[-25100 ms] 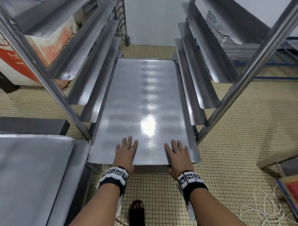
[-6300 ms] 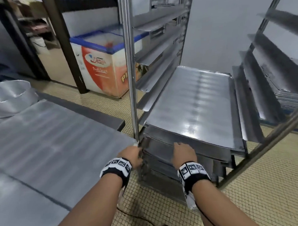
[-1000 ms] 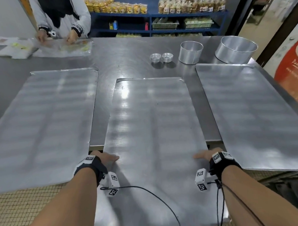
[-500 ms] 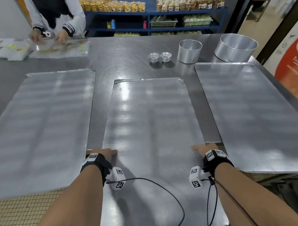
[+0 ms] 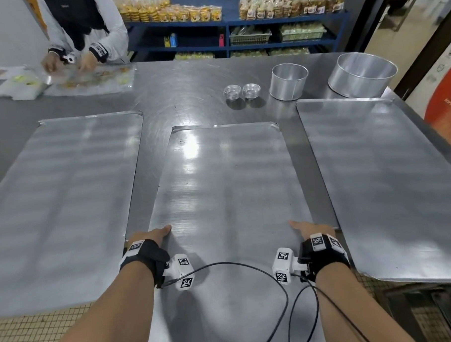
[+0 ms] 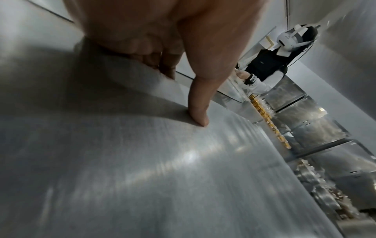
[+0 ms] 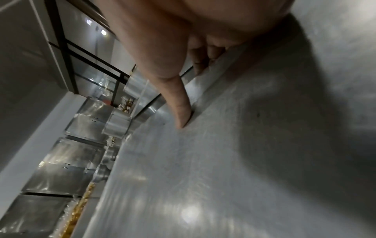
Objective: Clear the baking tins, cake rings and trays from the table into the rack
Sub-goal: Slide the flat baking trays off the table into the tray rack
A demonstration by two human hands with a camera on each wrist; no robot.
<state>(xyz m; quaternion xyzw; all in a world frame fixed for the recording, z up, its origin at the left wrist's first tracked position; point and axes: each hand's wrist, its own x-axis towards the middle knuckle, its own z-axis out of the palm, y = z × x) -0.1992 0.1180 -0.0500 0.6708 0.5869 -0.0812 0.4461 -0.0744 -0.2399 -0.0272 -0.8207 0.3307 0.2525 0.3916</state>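
A large flat metal tray (image 5: 225,186) lies in the middle of the steel table (image 5: 185,95), its near end hanging past the table edge. My left hand (image 5: 152,234) grips its left edge, thumb (image 6: 198,103) on top, fingers curled under the rim. My right hand (image 5: 308,228) grips the right edge the same way, thumb (image 7: 179,103) flat on the tray (image 7: 223,161). Two more trays flank it, one left (image 5: 63,203) and one right (image 5: 390,184). Behind stand a small cake ring (image 5: 289,81), a larger round tin (image 5: 361,74) and two stacks of small tins (image 5: 241,91).
A person (image 5: 84,29) works with plastic bags (image 5: 86,78) at the table's far left corner. Blue shelves (image 5: 228,28) of packed goods stand behind the table. The tiled floor (image 5: 25,334) shows below the table's near edge. A freezer (image 5: 446,104) stands at the right.
Over the last second the middle tray has slid toward me, its near end now further past the table edge, with both hands still holding its sides. Before that I was at the rack.
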